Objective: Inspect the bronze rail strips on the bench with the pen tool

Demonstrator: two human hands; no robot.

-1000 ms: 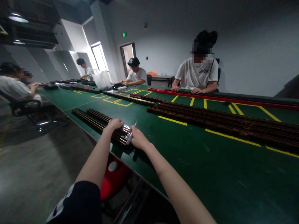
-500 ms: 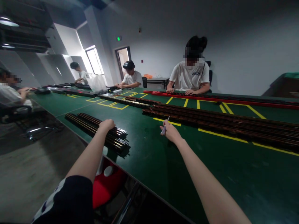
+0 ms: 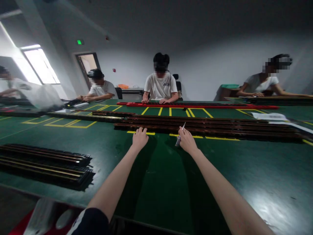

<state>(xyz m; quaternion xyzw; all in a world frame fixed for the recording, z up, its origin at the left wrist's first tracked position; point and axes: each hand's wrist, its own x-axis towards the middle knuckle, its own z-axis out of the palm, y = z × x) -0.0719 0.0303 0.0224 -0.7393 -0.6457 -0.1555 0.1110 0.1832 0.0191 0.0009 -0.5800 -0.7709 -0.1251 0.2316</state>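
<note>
My left hand [image 3: 140,139] is at the near edge of a long bundle of dark, copper-striped rails [image 3: 210,126], its fingers stretched forward and slightly apart. Nothing shows in it, and I cannot tell whether the fingertips touch the rails. In my right hand [image 3: 188,141] is a slim, silvery pointed tool [image 3: 178,141], tip up and away from me. This hand is also close to the rails' near side. Shorter dark rails with gold stripes [image 3: 46,170] lie at the left of the green table [image 3: 161,182], apart from both hands.
Across the table a person [image 3: 161,86] has both hands at a long red rail [image 3: 207,106]. Other people sit at the far left and far right. Yellow tape [image 3: 222,138] marks the tabletop. White papers [image 3: 269,116] lie at right, a translucent bag [image 3: 47,98] at left.
My left hand has left the shorter rails and moved right to the long bundle. The view has swung right, bringing another person into sight. My right hand still holds the pointed tool.
</note>
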